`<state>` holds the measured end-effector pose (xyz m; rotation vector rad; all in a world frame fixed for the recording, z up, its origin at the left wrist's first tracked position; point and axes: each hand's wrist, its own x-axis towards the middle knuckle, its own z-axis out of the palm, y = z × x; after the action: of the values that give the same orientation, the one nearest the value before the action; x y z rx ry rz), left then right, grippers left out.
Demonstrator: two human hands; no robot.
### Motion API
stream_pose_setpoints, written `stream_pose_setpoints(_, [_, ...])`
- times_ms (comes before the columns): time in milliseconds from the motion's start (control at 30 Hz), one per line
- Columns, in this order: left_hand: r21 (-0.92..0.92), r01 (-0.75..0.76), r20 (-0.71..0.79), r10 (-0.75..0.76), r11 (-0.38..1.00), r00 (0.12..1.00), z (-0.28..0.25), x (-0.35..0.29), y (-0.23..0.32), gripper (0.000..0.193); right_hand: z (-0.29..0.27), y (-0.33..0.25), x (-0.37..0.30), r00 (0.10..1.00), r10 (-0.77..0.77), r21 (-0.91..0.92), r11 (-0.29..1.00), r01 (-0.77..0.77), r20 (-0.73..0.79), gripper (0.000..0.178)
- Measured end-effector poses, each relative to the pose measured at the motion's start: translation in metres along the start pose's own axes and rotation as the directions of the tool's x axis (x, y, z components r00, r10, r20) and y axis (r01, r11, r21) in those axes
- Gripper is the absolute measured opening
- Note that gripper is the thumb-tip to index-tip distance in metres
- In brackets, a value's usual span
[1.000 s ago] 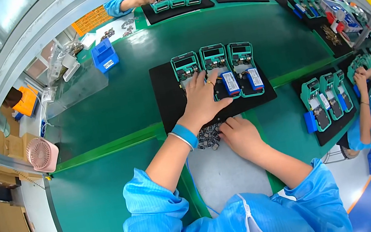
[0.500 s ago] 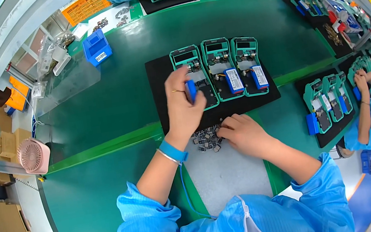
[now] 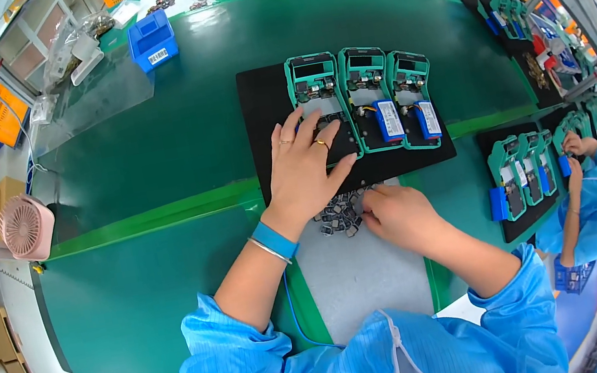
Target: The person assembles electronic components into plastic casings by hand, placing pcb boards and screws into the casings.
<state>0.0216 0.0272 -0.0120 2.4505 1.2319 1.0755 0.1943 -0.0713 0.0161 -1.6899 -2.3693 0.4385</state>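
Three green device casings lie in a row on a black mat (image 3: 268, 104), their inner parts facing up. My left hand (image 3: 304, 173) rests over the lower half of the leftmost casing (image 3: 312, 72), its fingers spread; no blue battery shows there, and the palm hides part of that area. Blue battery packs with white labels sit in the middle casing (image 3: 363, 67) and in the right-hand casing (image 3: 408, 71). At the heap of small dark-and-silver parts (image 3: 336, 218), my right hand (image 3: 404, 217) has its fingers curled together; what is between the fingertips is hidden.
A grey sheet (image 3: 367, 278) lies before me under the heap. To the right, another black mat bears casings (image 3: 509, 181), with a co-worker (image 3: 595, 190) beside it. A blue bin (image 3: 151, 40) stands at the far left, a pink fan (image 3: 28, 228) at the left edge.
My left hand's fingers have spread out over the leftmost casing; the blue battery at its fingers before is out of sight now. My right hand has curled further at the heap.
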Motion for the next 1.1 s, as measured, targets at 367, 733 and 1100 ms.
stream_pose_setpoints(367, [0.008,-0.057,-0.017,0.058,0.998,0.998,-0.007,-0.004,-0.002,0.041,-0.037,-0.003,0.023,0.952,-0.07,-0.254,0.956,0.15,0.299,0.009])
stream_pose_setpoints(733, [-0.013,-0.044,-0.025,0.044,0.999,0.999,-0.002,-0.004,-0.002,0.04,-0.032,0.053,0.137,0.814,-0.514,-0.486,0.803,0.344,-0.272,0.011])
stream_pose_setpoints(1100, [-0.003,0.006,0.015,-0.006,1.0,1.0,-0.003,-0.009,-0.003,0.041,-0.031,0.05,0.152,0.793,-0.6,-0.639,0.653,0.407,-0.107,0.014])
